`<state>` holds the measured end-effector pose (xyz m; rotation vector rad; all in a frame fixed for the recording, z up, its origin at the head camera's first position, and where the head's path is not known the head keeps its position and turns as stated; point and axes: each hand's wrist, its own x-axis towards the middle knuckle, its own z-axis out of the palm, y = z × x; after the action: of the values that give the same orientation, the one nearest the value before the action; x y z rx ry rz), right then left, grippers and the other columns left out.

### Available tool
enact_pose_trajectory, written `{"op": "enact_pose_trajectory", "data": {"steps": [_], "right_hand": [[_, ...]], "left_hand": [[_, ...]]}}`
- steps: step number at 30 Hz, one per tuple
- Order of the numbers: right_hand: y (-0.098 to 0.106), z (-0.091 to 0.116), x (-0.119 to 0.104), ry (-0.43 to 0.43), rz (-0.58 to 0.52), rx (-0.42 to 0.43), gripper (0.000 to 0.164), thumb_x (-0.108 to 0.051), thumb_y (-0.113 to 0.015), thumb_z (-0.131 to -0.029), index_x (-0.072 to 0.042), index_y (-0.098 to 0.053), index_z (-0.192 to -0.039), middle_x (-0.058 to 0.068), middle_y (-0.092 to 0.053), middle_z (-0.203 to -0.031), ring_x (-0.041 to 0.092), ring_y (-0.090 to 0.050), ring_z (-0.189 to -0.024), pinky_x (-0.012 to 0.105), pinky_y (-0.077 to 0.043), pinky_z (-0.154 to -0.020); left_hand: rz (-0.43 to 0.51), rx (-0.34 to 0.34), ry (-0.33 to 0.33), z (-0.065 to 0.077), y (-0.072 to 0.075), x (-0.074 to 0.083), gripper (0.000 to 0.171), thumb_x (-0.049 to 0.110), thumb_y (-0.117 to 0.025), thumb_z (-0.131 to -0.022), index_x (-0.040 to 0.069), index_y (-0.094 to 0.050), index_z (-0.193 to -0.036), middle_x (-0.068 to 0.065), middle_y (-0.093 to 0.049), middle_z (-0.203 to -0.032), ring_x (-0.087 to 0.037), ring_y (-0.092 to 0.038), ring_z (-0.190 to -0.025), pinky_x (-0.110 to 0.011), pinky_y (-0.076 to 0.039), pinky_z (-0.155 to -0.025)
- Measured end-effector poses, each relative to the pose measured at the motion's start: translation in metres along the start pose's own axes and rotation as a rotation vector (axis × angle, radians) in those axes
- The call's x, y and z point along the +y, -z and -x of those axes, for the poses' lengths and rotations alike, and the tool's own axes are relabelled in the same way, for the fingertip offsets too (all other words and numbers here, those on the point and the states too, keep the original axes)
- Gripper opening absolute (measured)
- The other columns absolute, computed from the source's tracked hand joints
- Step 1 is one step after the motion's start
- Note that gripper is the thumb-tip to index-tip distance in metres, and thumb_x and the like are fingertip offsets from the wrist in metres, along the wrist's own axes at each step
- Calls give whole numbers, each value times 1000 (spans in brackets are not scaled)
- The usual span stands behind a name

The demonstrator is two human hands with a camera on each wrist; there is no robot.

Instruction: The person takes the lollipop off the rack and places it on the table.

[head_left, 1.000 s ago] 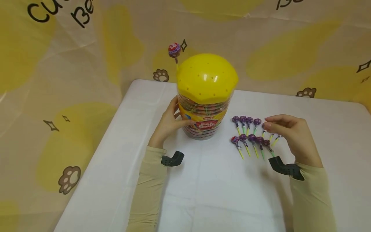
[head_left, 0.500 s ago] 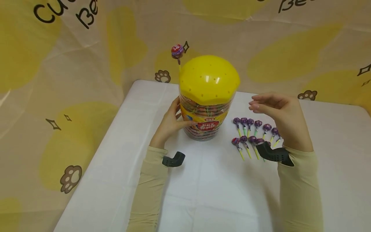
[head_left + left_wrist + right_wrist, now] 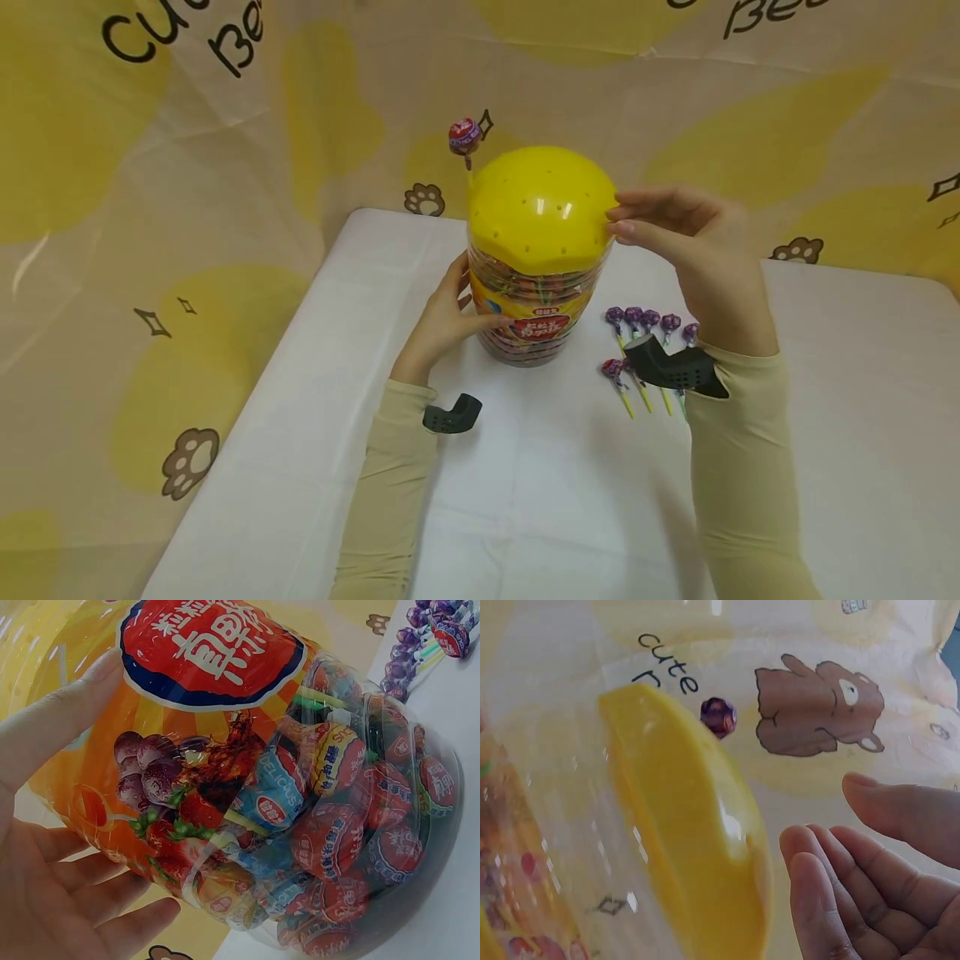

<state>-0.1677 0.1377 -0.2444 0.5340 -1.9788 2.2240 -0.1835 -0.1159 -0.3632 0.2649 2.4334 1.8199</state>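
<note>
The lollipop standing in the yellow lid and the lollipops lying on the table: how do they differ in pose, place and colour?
The lollipop in the lid stands upright, its stick pushed into the yellow lid; the lollipops on the table lie flat in rows beside the jar. The first is alone, with a red and purple wrapper; the others are many, mostly purple. All are wrapped, with yellow or green sticks.

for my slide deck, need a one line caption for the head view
Left hand steadies a lollipop jar while the right hand reaches its yellow lid, purple lollipops alongside.
</note>
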Motion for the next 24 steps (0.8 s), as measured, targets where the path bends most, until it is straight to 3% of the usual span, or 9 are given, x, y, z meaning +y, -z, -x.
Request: {"op": "enact_pose_trajectory", "data": {"steps": [10,18,24], "right_hand": [[-31,-21,-10,44,-6,4,26,1,-75,-77,7,-68,-101,15,-68,-93,28,-64,-90,26,-54,-82],[-58,-38,-11,56,153,11,25,-3,-76,-78,3,-69,-102,10,-69,-95,21,-66,-89,28,-54,-85],[-77,-51,-10,80,274,-29,26,-7,-75,-80,1,-69,-105,11,-69,-99,19,-66,-90,29,-51,-89]], "left_hand": [[-11,1,12,1,0,0,103,17,-83,-73,14,-15,-151,-4,-23,-154,-23,-23,-140,-40,-29,-112],[-14,-1,22,0,0,-1,104,19,-83,-73,16,-15,-151,-3,-24,-153,-22,-24,-140,-40,-28,-112],[-7,-3,27,-1,0,0,102,19,-82,-74,16,-16,-151,-3,-24,-153,-22,-24,-139,-39,-29,-112]]}}
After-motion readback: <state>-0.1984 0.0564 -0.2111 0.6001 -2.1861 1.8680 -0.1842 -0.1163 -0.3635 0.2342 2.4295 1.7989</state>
